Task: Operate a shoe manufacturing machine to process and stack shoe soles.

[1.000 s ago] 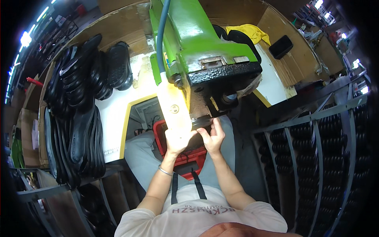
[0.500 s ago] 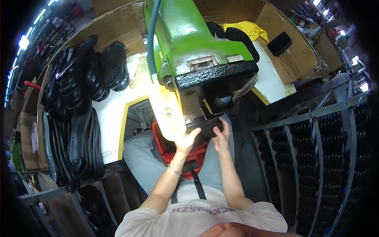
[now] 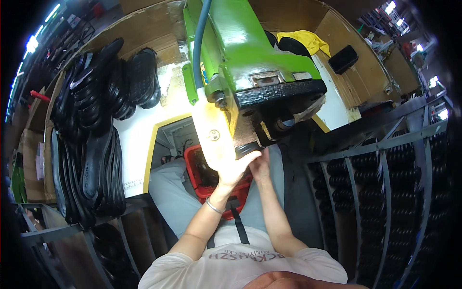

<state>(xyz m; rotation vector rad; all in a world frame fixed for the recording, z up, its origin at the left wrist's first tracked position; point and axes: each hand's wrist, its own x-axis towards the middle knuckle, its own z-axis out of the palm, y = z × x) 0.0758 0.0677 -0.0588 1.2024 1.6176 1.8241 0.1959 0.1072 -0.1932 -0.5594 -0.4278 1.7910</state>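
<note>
A black shoe sole (image 3: 246,150) sits under the black head of a green machine (image 3: 269,65), mostly hidden by it. My left hand (image 3: 234,171) grips the near left side of the sole, thumb stretched out to the right along it. Glare from the work lamp washes out part of that hand, and its other fingers are hidden. My right hand (image 3: 260,166) is close beside it at the sole's right side, its fingertips hidden beneath the machine head and the sole. The bright lamp (image 3: 210,130) hangs just beyond my left hand.
Stacked black soles (image 3: 98,168) lie on the white tabletop (image 3: 136,149) at the left. A red bin (image 3: 196,178) stands below, between my knees. Metal racks (image 3: 353,154) with black soles flank the right. A yellow cloth (image 3: 308,39) and black phone-like object (image 3: 343,59) lie at the far right.
The sole has turned and shifted under the machine head, so less of it shows. My right hand has moved left, closer to my left hand. The whole machine appears slightly farther right in view.
</note>
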